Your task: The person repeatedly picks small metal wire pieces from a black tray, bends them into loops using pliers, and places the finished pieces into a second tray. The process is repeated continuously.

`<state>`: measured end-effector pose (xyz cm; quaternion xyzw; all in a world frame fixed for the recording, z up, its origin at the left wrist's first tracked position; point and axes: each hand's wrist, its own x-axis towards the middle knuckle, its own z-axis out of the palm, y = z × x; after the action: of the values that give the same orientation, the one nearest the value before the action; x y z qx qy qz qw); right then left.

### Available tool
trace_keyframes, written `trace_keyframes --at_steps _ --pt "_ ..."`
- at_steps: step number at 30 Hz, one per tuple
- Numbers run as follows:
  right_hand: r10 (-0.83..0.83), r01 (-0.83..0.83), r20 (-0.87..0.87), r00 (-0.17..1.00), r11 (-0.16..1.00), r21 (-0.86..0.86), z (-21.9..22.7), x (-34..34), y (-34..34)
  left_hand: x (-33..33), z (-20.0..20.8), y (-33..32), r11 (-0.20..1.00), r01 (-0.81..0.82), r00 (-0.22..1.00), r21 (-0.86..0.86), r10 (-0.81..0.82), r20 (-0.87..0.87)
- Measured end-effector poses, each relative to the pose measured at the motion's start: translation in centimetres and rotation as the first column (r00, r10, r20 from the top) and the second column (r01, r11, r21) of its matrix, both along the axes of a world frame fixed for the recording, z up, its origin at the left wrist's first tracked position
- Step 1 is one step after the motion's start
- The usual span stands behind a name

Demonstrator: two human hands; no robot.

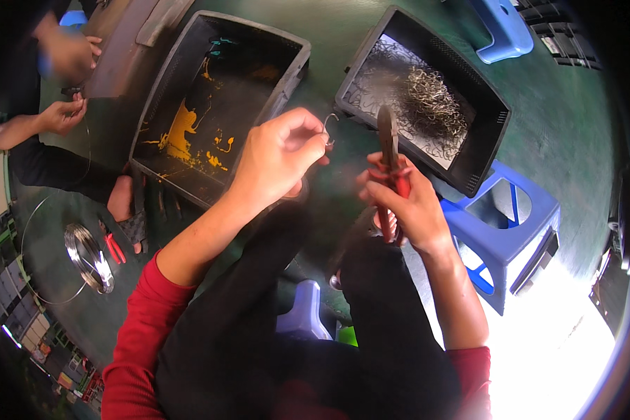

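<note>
My left hand (276, 157) pinches a bent wire hook (328, 128); my right hand (406, 203) grips red-handled pliers (390, 157), jaws up, near the black crate's (399, 24) front corner.

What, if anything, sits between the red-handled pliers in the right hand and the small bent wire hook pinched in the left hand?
Nothing visible: only open air separates the red-handled pliers from the bent wire hook pinched by the left hand.

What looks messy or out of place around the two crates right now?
The nearer dark crate is smeared inside with yellow stains, like spilled paint. The tangled wire pieces in the other crate and the wire hook in the left hand look ordinary.
</note>
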<state>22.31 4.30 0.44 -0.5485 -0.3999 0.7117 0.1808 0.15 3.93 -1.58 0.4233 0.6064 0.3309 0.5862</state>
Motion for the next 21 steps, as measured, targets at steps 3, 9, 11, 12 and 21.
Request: trace_keyframes --at_steps 3,9,11,12,21 --pt "0.171 -0.175 0.087 0.981 0.984 0.042 0.8 0.7 -0.6 -0.8 -0.1 -0.2 0.960 0.116 0.951 0.256 -0.032 -0.308" --pt "0.328 -0.409 0.314 0.891 0.880 0.242 1.0 0.4 -1.5 -1.4 0.4 -0.4 0.867 0.280 0.866 0.412 -0.044 -0.498" --pt "0.352 -0.420 0.297 0.887 0.884 0.205 1.0 0.4 -1.5 -1.4 0.2 -0.2 0.752 0.373 0.806 0.543 0.028 -0.592" --pt "0.358 -0.415 0.281 0.890 0.892 0.179 1.1 0.3 -1.4 -1.4 0.1 -0.1 0.689 0.422 0.773 0.589 0.066 -0.631" --pt "0.379 -0.430 0.281 0.881 0.890 0.148 1.0 0.2 -1.3 -1.2 0.4 -0.5 0.626 0.512 0.697 0.589 0.098 -0.710"
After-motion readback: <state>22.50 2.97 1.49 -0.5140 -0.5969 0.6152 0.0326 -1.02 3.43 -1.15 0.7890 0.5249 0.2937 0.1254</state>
